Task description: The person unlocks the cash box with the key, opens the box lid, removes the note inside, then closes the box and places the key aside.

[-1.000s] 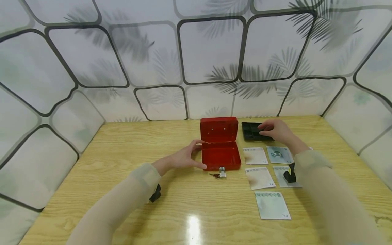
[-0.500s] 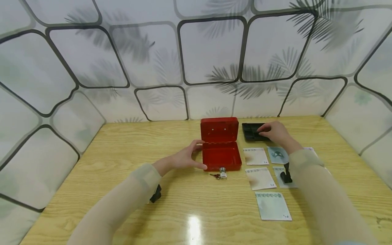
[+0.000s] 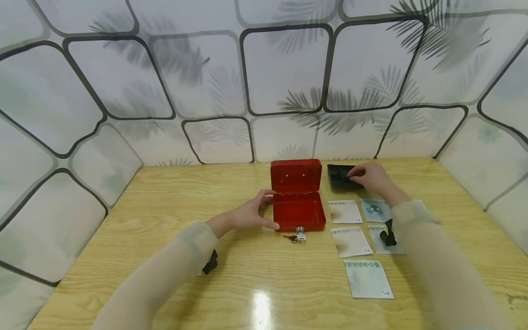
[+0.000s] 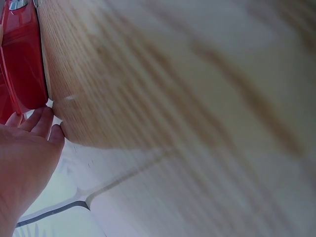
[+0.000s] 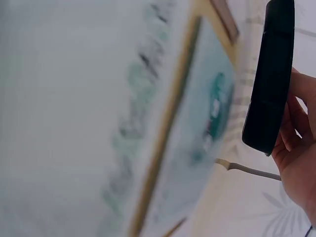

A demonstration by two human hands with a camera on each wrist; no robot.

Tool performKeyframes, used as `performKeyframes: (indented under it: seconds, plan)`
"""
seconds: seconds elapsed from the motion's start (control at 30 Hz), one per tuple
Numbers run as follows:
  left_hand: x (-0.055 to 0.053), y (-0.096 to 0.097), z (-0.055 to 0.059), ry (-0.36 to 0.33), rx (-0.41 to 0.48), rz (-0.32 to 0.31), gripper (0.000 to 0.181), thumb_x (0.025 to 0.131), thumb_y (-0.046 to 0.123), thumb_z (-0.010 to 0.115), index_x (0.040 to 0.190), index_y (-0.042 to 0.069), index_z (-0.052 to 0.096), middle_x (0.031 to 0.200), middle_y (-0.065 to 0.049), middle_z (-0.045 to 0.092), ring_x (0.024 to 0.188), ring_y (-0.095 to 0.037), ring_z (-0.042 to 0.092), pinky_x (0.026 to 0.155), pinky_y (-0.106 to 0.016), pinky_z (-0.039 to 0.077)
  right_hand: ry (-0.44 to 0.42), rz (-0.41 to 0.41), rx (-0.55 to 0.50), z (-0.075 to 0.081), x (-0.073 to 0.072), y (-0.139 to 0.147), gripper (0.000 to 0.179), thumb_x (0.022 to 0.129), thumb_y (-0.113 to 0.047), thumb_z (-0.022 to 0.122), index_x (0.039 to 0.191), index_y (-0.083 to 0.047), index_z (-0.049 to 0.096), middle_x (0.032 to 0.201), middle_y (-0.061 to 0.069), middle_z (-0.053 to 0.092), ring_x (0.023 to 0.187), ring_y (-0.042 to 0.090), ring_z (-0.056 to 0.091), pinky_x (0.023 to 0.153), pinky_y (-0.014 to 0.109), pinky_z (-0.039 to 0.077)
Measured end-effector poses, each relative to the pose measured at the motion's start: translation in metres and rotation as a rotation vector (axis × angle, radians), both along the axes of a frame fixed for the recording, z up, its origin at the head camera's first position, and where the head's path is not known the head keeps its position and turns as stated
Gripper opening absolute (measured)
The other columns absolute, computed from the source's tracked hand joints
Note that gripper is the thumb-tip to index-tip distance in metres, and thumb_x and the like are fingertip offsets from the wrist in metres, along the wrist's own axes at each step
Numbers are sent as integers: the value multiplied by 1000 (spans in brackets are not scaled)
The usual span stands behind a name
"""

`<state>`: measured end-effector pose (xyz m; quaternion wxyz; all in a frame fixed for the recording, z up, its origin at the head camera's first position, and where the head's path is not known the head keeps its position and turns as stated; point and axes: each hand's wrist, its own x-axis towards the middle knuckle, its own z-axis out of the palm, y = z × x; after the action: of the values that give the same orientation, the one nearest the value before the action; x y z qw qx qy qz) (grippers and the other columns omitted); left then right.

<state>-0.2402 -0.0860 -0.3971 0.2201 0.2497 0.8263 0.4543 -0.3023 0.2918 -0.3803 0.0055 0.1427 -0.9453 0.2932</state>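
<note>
A red cash box [image 3: 299, 211] stands with its lid raised at the middle of the table. My left hand [image 3: 252, 211] holds its left side, thumb at the front corner and fingers at the back corner; the left wrist view shows these fingertips [image 4: 43, 114] against the red wall. A black compartment tray [image 3: 339, 178] is to the right of the box. My right hand [image 3: 373, 178] pinches the tray near its right side, thumb and index finger close together over it. In the right wrist view the tray [image 5: 270, 74] hides part of those fingers.
A small padlock [image 3: 300, 234] with keys [image 3: 292, 238] is at the front of the box. Several square paper sheets [image 3: 345, 211] lie in rows on the right, some partly under the right forearm. A patterned curtain [image 3: 284, 73] closes off the back and sides.
My right thumb and fingers have drawn together on the tray, and its right end has shifted slightly. The left hand has stayed on the cash box.
</note>
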Motion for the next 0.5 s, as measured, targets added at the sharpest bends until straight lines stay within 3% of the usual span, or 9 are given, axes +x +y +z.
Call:
performKeyframes:
  seconds: [0.27,0.5]
  plan:
    - [1,0,2,12,-3,2,86,81,17,81,145,9,24,149,-17,37,140,-26,29,114,-42,19,83,44,22,21,13,8,13,91,-5,67,100,2,72,95,18,69,85,33,63,75,48,49]
    - [3,0,4,8,-17,13,87,81,20,82,145,10,25,149,-16,36,140,-26,29,114,-43,19,115,85,38,28,37,13,12,89,-4,69,99,0,74,93,12,69,79,25,62,68,38,50]
